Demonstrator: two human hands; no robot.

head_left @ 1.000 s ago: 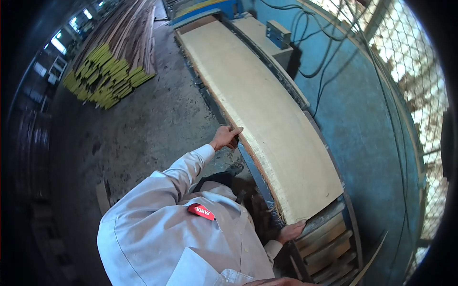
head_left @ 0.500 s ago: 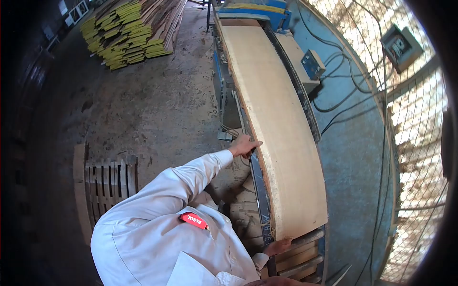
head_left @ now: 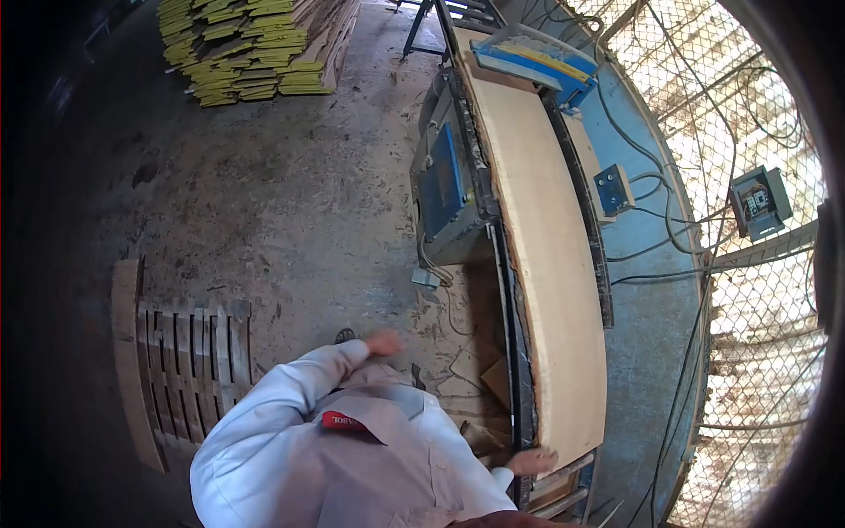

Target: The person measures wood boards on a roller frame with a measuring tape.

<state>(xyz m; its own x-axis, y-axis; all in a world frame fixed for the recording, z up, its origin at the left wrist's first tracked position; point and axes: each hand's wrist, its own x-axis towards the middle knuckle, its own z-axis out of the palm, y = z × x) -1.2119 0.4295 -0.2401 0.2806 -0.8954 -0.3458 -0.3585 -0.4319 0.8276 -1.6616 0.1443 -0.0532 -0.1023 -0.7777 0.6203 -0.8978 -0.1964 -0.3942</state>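
Observation:
A long pale wood veneer sheet (head_left: 563,264), rough and bark-brown along its left edge, lies lengthwise on a narrow machine bed. My right hand (head_left: 533,461) is at the sheet's near left corner, its fingers closed on the end edge. Away from the sheet, my left hand (head_left: 384,341) hangs over the floor to the left of the bed. Motion smears its fingers, and I see nothing in it.
A blue machine head (head_left: 537,66) crosses the far end of the bed. Beside the bed are a control box (head_left: 613,189) and cables. Yellow-ended boards (head_left: 255,44) are stacked far left; a slatted wooden pallet (head_left: 195,370) lies nearer. Scraps (head_left: 475,374) litter the floor.
My left hand has let go of the sheet's left edge and swung left, toward my body. My right hand stays at the near end. The view has shifted.

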